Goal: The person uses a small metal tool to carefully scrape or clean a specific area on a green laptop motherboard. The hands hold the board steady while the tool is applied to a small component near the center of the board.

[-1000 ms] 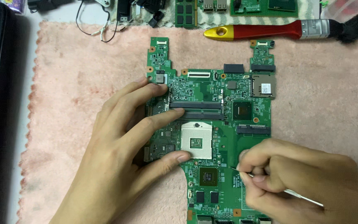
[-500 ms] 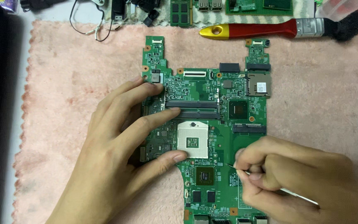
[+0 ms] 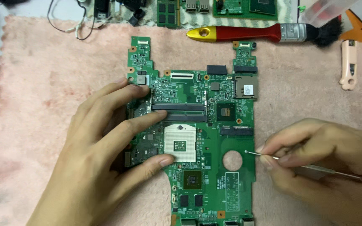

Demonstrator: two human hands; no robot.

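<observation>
Fingers (image 3: pixel 147 121) of the left hand (image 3: pixel 101 155) are spread flat, gripping nothing. They press down on the left half of the green laptop motherboard (image 3: pixel 193 138), index near the small square chip at the upper left, middle finger along the memory slot (image 3: pixel 179 112), thumb tip at the lower edge of the CPU socket (image 3: pixel 180 143).

Right hand (image 3: pixel 323 163): fingertips pinched shut on a thin metal probe (image 3: pixel 306 166), pen-style. Its tip sits just right of the round hole (image 3: pixel 232 160) in the board, over bare green area near the right edge.

Change vs a second ago: the right hand was parked over the lower right of the board, tip pointing in toward the middle near the lower chips. It has pulled out to the right, so the round hole and the printed area below it are now uncovered. Left hand hasn't shifted. My read: probe work in that lower area has paused or moved on, with the board still being held steady.

Board lies flat in the middle of the pink fluffy mat (image 3: pixel 38 83). Behind it: red-and-yellow-handled brush (image 3: pixel 265 32) with black bristles, memory sticks (image 3: pixel 167 11), smaller green boards, loose black cables (image 3: pixel 80 25). A pale pink plastic pry tool (image 3: pixel 348 65) lies at the right.
</observation>
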